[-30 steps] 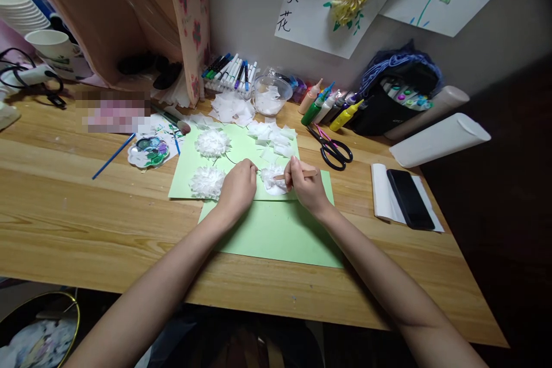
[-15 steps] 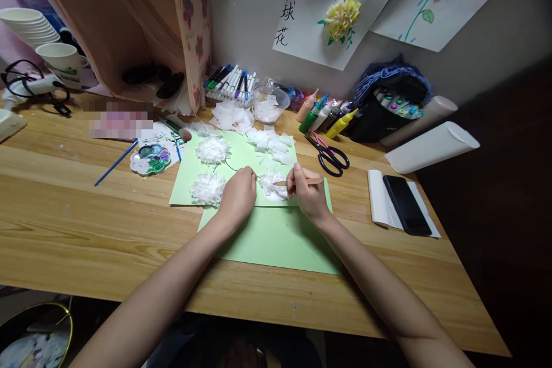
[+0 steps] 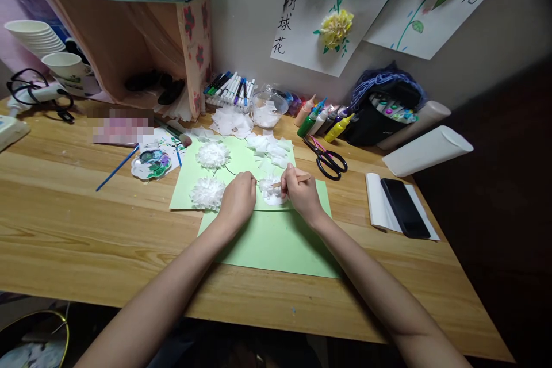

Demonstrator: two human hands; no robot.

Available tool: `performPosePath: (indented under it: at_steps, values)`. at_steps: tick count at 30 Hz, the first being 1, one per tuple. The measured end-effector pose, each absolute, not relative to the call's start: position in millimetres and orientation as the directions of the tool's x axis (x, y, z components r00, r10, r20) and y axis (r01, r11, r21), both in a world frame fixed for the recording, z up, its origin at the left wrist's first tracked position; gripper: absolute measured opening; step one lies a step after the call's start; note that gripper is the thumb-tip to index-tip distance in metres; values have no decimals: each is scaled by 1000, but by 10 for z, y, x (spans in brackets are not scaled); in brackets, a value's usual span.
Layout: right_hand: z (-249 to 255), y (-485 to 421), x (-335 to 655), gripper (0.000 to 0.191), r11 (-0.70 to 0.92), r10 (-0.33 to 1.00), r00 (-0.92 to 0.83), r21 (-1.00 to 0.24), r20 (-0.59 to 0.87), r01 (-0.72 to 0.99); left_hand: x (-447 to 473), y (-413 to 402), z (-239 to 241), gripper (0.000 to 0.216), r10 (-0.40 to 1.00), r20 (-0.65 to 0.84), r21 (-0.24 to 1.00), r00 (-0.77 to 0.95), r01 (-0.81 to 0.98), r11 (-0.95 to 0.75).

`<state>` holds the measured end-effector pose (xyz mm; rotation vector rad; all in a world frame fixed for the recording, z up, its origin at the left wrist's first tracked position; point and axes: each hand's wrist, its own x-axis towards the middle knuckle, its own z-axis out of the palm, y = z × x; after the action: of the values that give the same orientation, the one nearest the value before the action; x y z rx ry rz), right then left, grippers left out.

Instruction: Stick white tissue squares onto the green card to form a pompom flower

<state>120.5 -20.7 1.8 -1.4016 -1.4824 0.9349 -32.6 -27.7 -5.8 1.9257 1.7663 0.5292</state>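
My right hand (image 3: 302,194) pinches a thin wooden stick (image 3: 304,177), tilted so its tip rests at a half-covered white paper flower (image 3: 268,184) on light green paper (image 3: 276,247). My left hand (image 3: 240,194) is closed beside that flower's left edge; what its fingers hold, if anything, is hidden. Left of it lie two full, ruffled white flowers, an upper one (image 3: 213,155) and a lower one (image 3: 207,193). Loose white tissue pieces (image 3: 271,148) are spread on the paper just above the flower between my hands.
Black-handled scissors (image 3: 328,161), paint bottles (image 3: 309,122) and a clear bowl (image 3: 268,110) stand behind the paper. To the left are a paint palette (image 3: 150,164) and blue brush (image 3: 117,168). A phone (image 3: 405,208) and white bottle (image 3: 426,150) lie at right.
My right hand has shifted a little left with the stick, its tip further over the flower. My left hand stays nearly in place. The whole view has tilted slightly upward.
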Motion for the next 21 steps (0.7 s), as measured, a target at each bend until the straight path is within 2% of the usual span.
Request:
performPosePath:
  at_steps: [5,8,11,15,18,21]
  values:
    - [42,-120,1177,50,39,999,15,-922,48,384,-326,-273,-71,22,994,-25,576,103,814,-70]
    - [54,-128,1208,51,38,999,12,-946,44,321,-327,-275,-73,22,995,-29,573,100,817,-66]
    - [63,-199,1265,52,90,995,21,-962,99,256,-324,-278,-72,23,994,-29,561,102,825,-68]
    - [88,-311,1325,54,214,977,-43,-924,211,316,-322,-280,-77,23,995,-21,552,101,830,-73]
    - [117,-360,1323,52,364,931,-192,-835,311,412,-325,-283,-87,23,995,-13,546,104,834,-80]
    - [110,-377,1281,49,583,811,-414,-621,412,524,-326,-283,-97,23,994,-7,537,106,839,-86]
